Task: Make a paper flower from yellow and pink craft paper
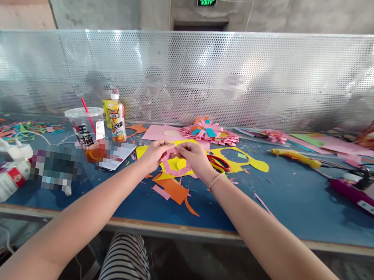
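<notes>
Near the middle of the frame, the left hand (155, 153) and right hand (195, 159) meet, fingers curled in and fingertips pinched closed on the upper edge of a curved, frilled pink paper strip (175, 172). The strip loops downward over yellow paper (141, 152), and a small round yellow piece (181, 163) shows within its curve; whether that piece is attached cannot be told.

Just below the hands lie orange scraps (176, 191) with a small pink piece (161, 192). Red-handled scissors (220, 164) lie just right of the right hand, partly covered by it. Above the hands in the frame sits a pink paper flower (207, 131) with blue and orange bits. Left of centre on the blue tabletop (222, 207) stand a bottle (118, 119) and a clear cup (74, 116) with a red straw (86, 112). A purple power strip (352, 194) lies at far right.
</notes>
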A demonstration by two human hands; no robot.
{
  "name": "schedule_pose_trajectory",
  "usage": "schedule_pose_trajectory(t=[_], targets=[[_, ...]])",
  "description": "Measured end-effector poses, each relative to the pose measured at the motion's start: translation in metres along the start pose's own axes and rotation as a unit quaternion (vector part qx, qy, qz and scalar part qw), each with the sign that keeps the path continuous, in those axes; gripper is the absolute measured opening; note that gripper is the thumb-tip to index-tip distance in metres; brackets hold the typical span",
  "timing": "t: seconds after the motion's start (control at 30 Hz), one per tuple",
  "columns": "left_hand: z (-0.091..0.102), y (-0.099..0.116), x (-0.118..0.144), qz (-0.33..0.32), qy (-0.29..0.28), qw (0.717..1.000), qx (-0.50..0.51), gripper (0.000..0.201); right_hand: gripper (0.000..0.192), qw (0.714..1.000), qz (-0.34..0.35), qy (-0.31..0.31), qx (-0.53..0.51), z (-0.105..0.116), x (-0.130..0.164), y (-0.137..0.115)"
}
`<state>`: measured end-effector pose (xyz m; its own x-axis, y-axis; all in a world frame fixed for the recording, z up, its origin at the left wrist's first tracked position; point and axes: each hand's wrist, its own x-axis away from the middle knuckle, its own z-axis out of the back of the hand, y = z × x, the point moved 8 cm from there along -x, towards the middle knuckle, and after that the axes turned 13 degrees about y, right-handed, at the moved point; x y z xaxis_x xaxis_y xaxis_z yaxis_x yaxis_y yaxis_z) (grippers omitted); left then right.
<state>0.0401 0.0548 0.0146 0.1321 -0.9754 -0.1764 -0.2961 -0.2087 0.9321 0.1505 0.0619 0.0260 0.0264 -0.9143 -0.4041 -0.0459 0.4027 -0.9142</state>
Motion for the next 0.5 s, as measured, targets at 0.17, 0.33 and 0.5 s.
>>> schedule_pose_trajectory(t=[0.17,0.33,0.5], targets=[[0.0014,0.0009,-0.0011,0.001,0.000,1.000,0.000,0.015,0.022,0.996,-0.040,-0.014,-0.083,-0.0040,0.0018,0.0034],[0.0025,0.0006,-0.0017,0.006,0.000,1.000,-0.010,0.010,0.015,0.999,-0.013,-0.017,-0.026,-0.0022,0.0000,0.0032],[0.0019,0.0017,-0.0017,-0.004,-0.013,1.000,-0.022,0.009,0.013,1.000,-0.002,-0.016,-0.011,-0.0013,-0.0009,0.0016]])
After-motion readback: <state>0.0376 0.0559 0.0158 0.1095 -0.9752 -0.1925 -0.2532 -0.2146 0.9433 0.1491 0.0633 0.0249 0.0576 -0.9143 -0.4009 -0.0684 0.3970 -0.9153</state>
